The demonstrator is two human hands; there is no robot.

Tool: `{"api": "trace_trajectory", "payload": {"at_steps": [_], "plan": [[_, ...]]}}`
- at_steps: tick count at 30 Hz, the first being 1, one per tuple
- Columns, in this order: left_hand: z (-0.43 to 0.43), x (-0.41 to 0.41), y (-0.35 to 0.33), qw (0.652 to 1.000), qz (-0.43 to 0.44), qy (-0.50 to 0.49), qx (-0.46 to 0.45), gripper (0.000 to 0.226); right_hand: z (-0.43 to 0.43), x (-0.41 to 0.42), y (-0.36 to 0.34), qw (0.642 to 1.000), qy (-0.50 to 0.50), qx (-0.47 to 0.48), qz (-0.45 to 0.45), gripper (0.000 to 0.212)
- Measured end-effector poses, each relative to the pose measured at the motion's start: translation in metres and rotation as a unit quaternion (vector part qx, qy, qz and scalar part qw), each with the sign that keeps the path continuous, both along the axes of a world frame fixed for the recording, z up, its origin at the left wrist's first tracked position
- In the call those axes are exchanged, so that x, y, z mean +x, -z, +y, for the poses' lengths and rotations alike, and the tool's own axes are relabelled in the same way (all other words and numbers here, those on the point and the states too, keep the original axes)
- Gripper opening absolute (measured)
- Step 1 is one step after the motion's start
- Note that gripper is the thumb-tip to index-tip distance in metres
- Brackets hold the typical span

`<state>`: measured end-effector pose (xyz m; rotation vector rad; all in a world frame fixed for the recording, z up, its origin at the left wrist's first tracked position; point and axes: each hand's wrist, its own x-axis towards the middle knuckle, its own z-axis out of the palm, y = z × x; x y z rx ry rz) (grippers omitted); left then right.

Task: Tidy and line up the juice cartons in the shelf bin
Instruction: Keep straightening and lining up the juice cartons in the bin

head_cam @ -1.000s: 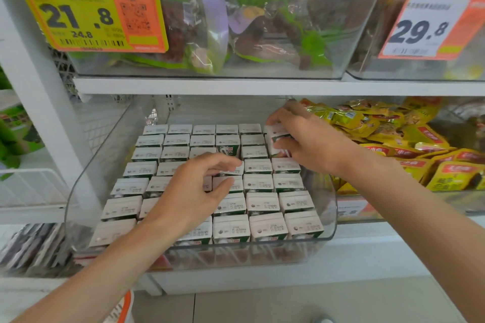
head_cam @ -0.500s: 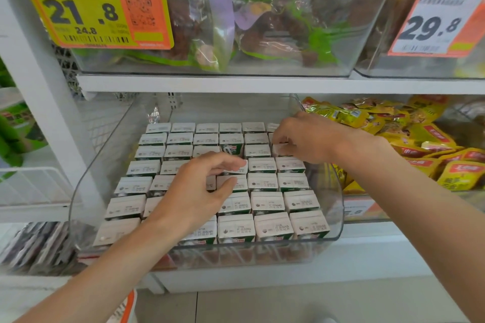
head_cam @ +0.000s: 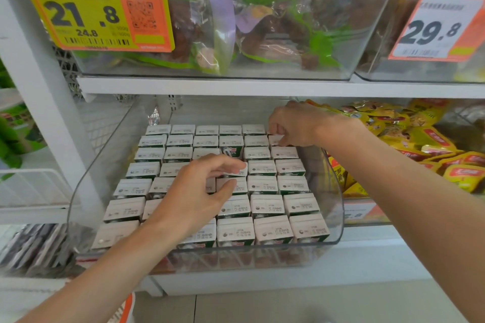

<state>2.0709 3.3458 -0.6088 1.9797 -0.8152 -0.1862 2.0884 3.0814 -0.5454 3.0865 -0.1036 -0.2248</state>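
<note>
Cartons (head_cam: 267,207) stand packed in the bin (head_cam: 339,217). My left fingers (head_cam: 225,164) pinch a middle carton (head_cam: 234,172); my right fingers (head_cam: 274,129) grip the back-right carton (head_cam: 276,140). Probably light, stiff and slick, so I'd hold them by the top edges.

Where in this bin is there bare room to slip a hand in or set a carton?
Free: the strip behind the back row of juice cartons, against the rear wall of the bin; the wedge between the left column and left wall, wider toward the back; a narrow strip along the right wall. Crowded: cartons sit edge to edge up to the front wall.
</note>
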Motion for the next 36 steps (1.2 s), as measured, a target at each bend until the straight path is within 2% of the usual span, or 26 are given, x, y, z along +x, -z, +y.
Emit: {"api": "trace_trajectory", "payload": {"at_steps": [6,12,17,23,28,32,36], "plan": [[0.0,-0.001,0.0,1.0,-0.008,-0.007,0.0,0.032,-0.005,0.002,-0.001,1.0,-0.009,0.007,0.0,0.033],[-0.001,0.002,0.0,0.995,-0.075,-0.04,0.044,0.03,-0.009,-0.002,0.005,1.0,-0.015,0.012,-0.012,0.03],[0.001,0.002,0.003,0.995,-0.076,-0.044,0.049,0.03,-0.009,-0.006,0.005,0.999,-0.016,0.032,-0.011,0.033],[0.004,0.004,0.003,0.995,-0.074,-0.045,0.042,0.03,-0.007,-0.009,0.008,0.999,-0.03,-0.002,-0.023,0.034],[0.005,0.003,0.003,0.996,-0.067,-0.041,0.043,0.029,-0.007,-0.01,0.006,0.999,-0.038,-0.007,0.014,0.035],[0.005,0.004,0.003,0.997,-0.06,-0.041,0.038,0.029,-0.005,-0.009,-0.001,0.998,-0.032,-0.017,0.055,0.038],[0.006,0.004,0.002,0.997,-0.056,-0.04,0.038,0.029,-0.004,-0.013,-0.003,0.999,-0.024,0.032,0.022,0.054]]}}
